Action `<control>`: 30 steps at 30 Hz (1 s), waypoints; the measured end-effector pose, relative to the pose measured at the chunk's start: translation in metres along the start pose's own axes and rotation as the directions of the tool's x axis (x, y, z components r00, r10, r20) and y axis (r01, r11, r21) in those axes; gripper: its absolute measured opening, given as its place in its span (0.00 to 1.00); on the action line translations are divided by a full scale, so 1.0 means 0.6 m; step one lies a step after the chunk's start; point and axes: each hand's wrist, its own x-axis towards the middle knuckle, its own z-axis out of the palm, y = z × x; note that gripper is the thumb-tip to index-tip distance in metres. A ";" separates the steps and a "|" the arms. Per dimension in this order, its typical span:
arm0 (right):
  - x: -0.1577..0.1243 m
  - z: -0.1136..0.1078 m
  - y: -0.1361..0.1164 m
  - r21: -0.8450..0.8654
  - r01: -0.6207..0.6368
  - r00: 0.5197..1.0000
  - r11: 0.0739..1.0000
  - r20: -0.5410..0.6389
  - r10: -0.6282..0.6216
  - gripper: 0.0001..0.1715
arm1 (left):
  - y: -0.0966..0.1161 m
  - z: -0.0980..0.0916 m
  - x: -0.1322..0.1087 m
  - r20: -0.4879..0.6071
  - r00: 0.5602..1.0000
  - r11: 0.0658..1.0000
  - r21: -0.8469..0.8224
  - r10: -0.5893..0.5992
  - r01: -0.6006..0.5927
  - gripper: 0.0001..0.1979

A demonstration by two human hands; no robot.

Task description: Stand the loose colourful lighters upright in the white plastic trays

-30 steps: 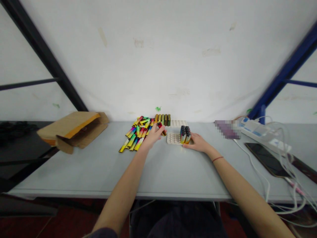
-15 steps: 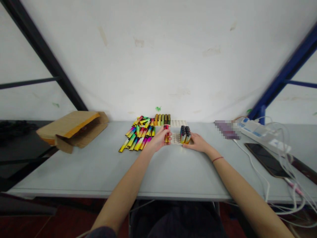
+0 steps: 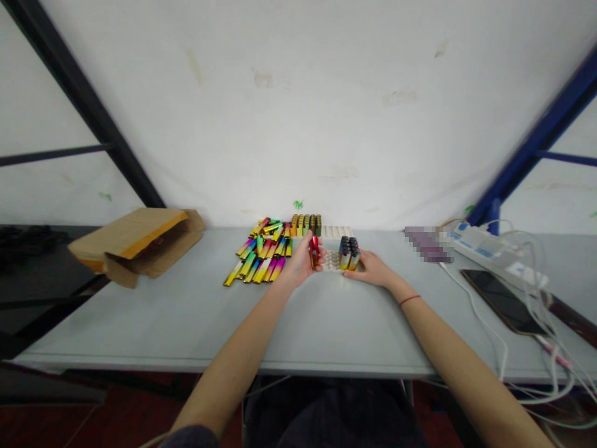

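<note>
My left hand (image 3: 304,261) is closed around a shiny red-and-gold lighter-like case (image 3: 314,250), held over the left end of a white tray with round holes (image 3: 331,261). My right hand (image 3: 370,269) grips the right end of that tray, its thumb along the front and fingers beside the standing cases. Two rows of gold-and-dark cases with black tops (image 3: 349,254) stand upright there. Left of my left hand lies a loose spread of rainbow metallic cases (image 3: 261,255).
Behind the tray, a second white tray (image 3: 338,231) bears a block of upright yellow-gold cases (image 3: 306,225) against the wall. An open cardboard box (image 3: 140,242) lies at left. On the right are a phone (image 3: 504,300), a power strip (image 3: 497,252) and tangled white cables (image 3: 555,367).
The case in my left hand has turned and tilted, now showing more red. My left hand has shifted slightly and its fingers have opened outward a little. My right hand stays in place.
</note>
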 end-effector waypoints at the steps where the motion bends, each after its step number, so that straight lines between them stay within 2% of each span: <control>1: 0.000 0.001 0.000 0.001 0.000 1.000 1.000 -0.004 0.000 0.37 | 0.001 0.000 0.000 0.005 1.000 1.000 -0.008 0.005 -0.005 0.24; 8: 0.000 0.002 0.002 0.000 0.001 1.000 1.000 -0.011 -0.001 0.36 | 0.001 -0.004 -0.002 0.054 0.998 0.999 0.006 -0.044 0.044 0.24; 15: 0.000 0.003 0.003 0.004 0.007 1.000 1.000 -0.018 -0.007 0.38 | -0.004 -0.003 -0.002 0.053 0.999 0.999 0.042 -0.010 0.007 0.20; 22: 0.001 0.000 0.002 -0.006 0.010 1.000 1.000 0.004 -0.010 0.36 | -0.009 0.005 -0.004 0.141 0.984 0.993 0.074 -0.106 0.097 0.15; 30: 0.000 0.000 0.000 0.012 0.008 1.000 1.000 -0.012 -0.008 0.36 | -0.011 -0.001 0.001 0.144 0.987 0.997 0.055 -0.069 0.061 0.12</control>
